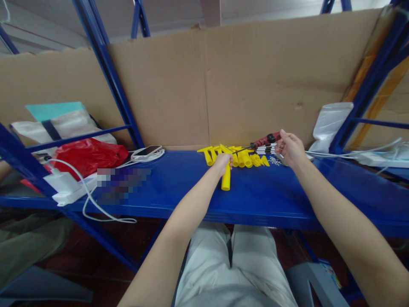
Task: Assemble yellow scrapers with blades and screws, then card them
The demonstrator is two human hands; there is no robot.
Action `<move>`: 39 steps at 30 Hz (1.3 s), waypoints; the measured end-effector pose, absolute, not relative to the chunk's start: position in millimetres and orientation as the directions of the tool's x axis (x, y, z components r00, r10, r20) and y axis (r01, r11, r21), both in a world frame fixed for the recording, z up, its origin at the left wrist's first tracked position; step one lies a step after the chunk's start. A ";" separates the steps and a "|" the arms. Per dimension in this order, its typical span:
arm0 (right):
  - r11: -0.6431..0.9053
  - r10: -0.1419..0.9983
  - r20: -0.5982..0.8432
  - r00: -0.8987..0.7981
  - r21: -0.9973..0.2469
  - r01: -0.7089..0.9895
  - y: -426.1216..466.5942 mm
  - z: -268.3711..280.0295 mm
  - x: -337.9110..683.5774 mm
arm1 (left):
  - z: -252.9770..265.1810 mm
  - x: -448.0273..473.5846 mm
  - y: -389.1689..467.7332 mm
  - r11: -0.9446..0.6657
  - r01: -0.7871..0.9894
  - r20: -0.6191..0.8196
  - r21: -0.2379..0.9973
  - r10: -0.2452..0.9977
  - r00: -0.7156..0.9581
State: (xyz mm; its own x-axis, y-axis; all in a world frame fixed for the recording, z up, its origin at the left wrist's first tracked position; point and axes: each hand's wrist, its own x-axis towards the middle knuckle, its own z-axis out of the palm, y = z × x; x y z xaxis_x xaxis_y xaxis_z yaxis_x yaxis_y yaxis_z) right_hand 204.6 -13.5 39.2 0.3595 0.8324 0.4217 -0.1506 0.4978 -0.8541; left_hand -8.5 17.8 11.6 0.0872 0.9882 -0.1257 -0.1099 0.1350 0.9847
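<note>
My left hand is closed around a yellow plastic piece with a tubular handle, whose round end points toward me just above the table. In my right hand is a screwdriver with a red and black handle. Its shaft slants down to the left, the tip close to my left fingers; whether it touches the yellow piece I cannot tell. Behind my hands lie several similar yellow pieces, small flat yellow pieces, a scatter of tiny silvery parts, likely screws, and thin white sticks with dark bands.
The blue table is backed by a cardboard sheet between blue rack posts. To the left are a phone, white cables, a red plastic bag and a white charger. A white pouch leans at right.
</note>
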 end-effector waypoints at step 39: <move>0.572 0.725 0.471 0.502 -0.818 -0.058 -1.3 32.0 212.9 | 17.7 -6.1 6.7 0.090 -0.199 -0.071 0.976 0.993 0.099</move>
State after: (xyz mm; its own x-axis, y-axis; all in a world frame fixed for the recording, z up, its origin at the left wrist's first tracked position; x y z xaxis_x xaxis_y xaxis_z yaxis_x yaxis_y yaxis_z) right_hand 212.9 -1.3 32.0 0.5023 0.7248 0.4714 -0.0579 0.5722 -0.8180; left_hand -6.1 6.7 17.7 0.0986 0.9926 -0.0710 -0.1988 0.0896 0.9759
